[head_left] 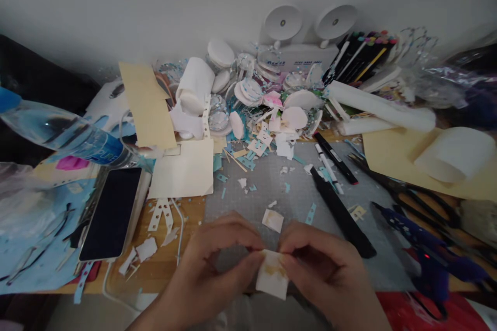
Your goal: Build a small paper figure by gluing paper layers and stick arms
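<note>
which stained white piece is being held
The lower piece, pinched by the left hand and right hand; the upper piece lies on the grey mat.

One head cam, looking forward and down
We've got our hands (200,264) close up at bottom centre, the worktop (155,271) spreading beyond, and the wall (174,5) across the top.

Wooden table (161,269) running along a wall. A grey mat (267,186) covers its middle, holding paper scraps (243,182), pens (336,158) and, near the front edge, a white square (273,221). White discs (220,53) crowd the back edge. A blue sheet (42,245) covers the front left corner; scissors (382,180) and a glue gun (430,248) lie toward the right edge.
</note>
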Motion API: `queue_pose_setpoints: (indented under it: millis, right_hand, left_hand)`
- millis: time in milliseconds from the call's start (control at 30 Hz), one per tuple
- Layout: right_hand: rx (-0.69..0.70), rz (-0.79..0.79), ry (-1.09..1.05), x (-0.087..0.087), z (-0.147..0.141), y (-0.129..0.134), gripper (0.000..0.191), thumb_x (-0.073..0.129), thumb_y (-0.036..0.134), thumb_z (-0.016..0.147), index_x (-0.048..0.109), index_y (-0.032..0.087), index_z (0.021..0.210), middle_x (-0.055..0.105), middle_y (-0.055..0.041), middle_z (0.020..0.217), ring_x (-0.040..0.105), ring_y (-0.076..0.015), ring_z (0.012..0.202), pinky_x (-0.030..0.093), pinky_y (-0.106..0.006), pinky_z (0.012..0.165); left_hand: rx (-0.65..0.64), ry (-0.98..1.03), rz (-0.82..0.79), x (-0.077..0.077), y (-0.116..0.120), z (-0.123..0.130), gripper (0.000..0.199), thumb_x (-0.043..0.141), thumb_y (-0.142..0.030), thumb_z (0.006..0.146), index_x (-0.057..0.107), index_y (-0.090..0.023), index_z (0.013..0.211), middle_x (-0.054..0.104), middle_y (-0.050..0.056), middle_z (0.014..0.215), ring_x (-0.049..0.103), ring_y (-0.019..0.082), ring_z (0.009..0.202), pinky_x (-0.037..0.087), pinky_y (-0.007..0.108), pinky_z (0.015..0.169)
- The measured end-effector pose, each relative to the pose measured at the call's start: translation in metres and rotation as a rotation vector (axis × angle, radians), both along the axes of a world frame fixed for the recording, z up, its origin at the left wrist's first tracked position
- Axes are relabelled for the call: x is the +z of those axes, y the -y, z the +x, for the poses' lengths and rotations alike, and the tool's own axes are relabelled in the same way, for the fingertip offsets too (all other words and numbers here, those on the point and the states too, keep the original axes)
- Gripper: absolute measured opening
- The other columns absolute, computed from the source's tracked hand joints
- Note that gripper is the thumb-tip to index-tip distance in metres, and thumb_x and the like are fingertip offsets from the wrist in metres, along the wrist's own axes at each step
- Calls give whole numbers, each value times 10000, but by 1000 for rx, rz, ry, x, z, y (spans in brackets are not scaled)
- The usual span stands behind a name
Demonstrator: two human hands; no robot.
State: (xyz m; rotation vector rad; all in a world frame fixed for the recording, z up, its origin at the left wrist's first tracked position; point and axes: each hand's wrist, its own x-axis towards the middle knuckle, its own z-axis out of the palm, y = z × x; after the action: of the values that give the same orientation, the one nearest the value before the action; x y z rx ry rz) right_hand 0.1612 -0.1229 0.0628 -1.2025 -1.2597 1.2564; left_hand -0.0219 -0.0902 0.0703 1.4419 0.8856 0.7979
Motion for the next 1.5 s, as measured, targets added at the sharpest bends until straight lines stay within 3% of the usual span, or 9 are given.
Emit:
queue_pose_setpoints:
  millis: [133, 400, 633, 767, 1033, 1167, 1333, 1500]
  right_hand:
    - [43, -177, -167, -2, -2, -1, 127, 680, 157, 753, 610, 190, 652, 565, 33, 570, 535, -76, 481, 425, -128, 433]
    - [129, -417, -393, -15, 1, 3, 308, 728, 421, 798, 596, 180, 660, 514, 42, 560, 407, -43, 436, 349, -129, 410]
    - [87, -317, -247, -6, 0, -2, 245, 730, 331, 777, 593, 179, 642, 526, 26, 578, 471, -79, 501, 407, -161, 455]
    - [105, -178, -114, -6, 2, 2, 155, 672, 196, 797, 613, 182, 654, 567, 15, 625, 520, -88, 566, 424, -166, 508]
    - [107, 20, 112, -7, -2, 0, 135, 607, 131, 806, 602, 196, 687, 574, 25, 620, 541, -98, 572, 416, -188, 530]
    - [57, 1, 94, -6, -1, -2, 143, 600, 163, 825, 613, 199, 688, 581, 25, 629, 539, -94, 578, 418, -173, 528]
    - [46, -110, -91, -15, 4, 1, 187, 533, 314, 947, 682, 244, 858, 581, 24, 687, 534, -97, 620, 431, -174, 568]
    - [62, -128, -101, -18, 0, 2, 121, 610, 213, 873, 618, 210, 753, 550, 18, 707, 501, -106, 637, 412, -188, 561]
  left_hand:
    - [13, 76, -93, 0, 2, 1, 103, 641, -162, 863, 721, -180, 799, 664, 28, 749, 601, 150, 723, 465, 252, 663]
    - [-52, 149, -264, 0, -3, -1, 203, 613, -260, 909, 750, -180, 782, 681, 48, 767, 598, 152, 715, 453, 253, 659]
    - [-25, 167, -250, -8, -2, 0, 171, 694, -302, 860, 725, -166, 761, 656, 30, 724, 573, 143, 700, 447, 247, 659]
    - [-54, 141, -216, -9, -4, -1, 95, 703, -235, 840, 705, -177, 765, 654, 20, 734, 583, 142, 706, 449, 248, 663]
    - [-8, 52, -99, -7, -5, 3, 113, 676, -92, 792, 680, -182, 723, 624, -2, 700, 577, 126, 672, 441, 227, 612]
    - [67, 51, -14, -12, -4, 3, 110, 673, -96, 805, 690, -182, 739, 621, 5, 715, 580, 134, 709, 449, 237, 641]
    - [158, 78, 20, -14, -4, 1, 141, 646, -85, 814, 690, -196, 738, 622, -4, 704, 579, 127, 684, 448, 231, 616]
    - [184, 85, 58, -15, -3, 2, 141, 654, -87, 816, 696, -205, 751, 627, -8, 697, 576, 126, 679, 448, 233, 617]
